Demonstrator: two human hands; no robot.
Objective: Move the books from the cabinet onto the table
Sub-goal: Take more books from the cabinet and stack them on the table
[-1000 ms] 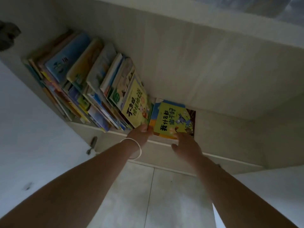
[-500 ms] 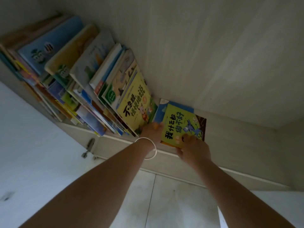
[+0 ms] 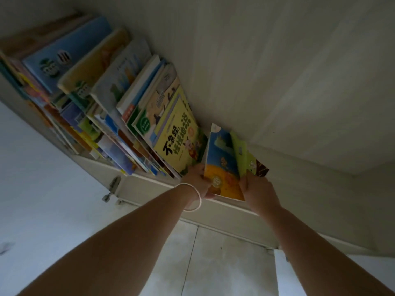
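Note:
A row of picture books (image 3: 119,103) leans to the right on the cabinet shelf (image 3: 149,184). The nearest leaning one has a yellow cover (image 3: 177,144). To its right a small bundle of thin books stands tipped up: a blue and orange cover (image 3: 222,163) faces me, with green and dark covers (image 3: 252,163) behind it. My left hand (image 3: 196,180), with a bangle on the wrist, grips the bundle's lower left edge. My right hand (image 3: 258,191) holds its lower right edge, fingers behind the books.
The cabinet's pale back wall (image 3: 277,71) fills the upper right. A white door (image 3: 42,199) with a metal hinge (image 3: 111,189) hangs open at the left. Below the shelf lies a tiled floor (image 3: 213,263).
The bundle lay flat on the shelf with a yellow-green cover up; now both hands have tipped it upright and the blue and orange cover faces me.

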